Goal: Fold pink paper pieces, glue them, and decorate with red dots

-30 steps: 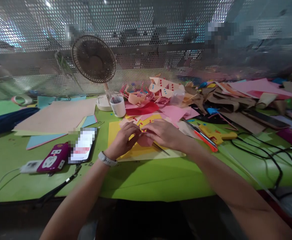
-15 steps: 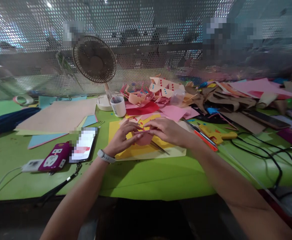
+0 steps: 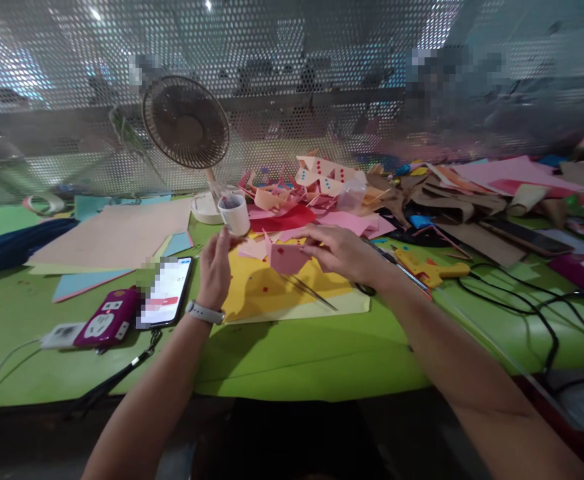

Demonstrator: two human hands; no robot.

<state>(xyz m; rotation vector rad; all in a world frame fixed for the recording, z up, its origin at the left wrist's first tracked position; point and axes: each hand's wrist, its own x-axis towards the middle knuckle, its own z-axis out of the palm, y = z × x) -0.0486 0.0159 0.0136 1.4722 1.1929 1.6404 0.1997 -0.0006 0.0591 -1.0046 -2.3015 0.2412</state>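
Note:
My right hand pinches the edge of a folded pink paper piece that bears a small red dot. To the left, my left hand is raised off the pink piece, with a pale watch on the wrist; its fingers are partly smeared, and whether they hold anything is unclear. Beneath both lies a yellow sheet with a few small red and blue bits on it. Metal tweezers rest on this sheet, below the pink piece.
A fan and a white cup stand behind my left hand. Cut paper strips are heaped at the back. A phone and purple power bank lie left; a yellow glue gun with cables lies right.
My left hand has let go of the pink piece and moved left. The piece now shows its face with a red dot, still in my right hand.

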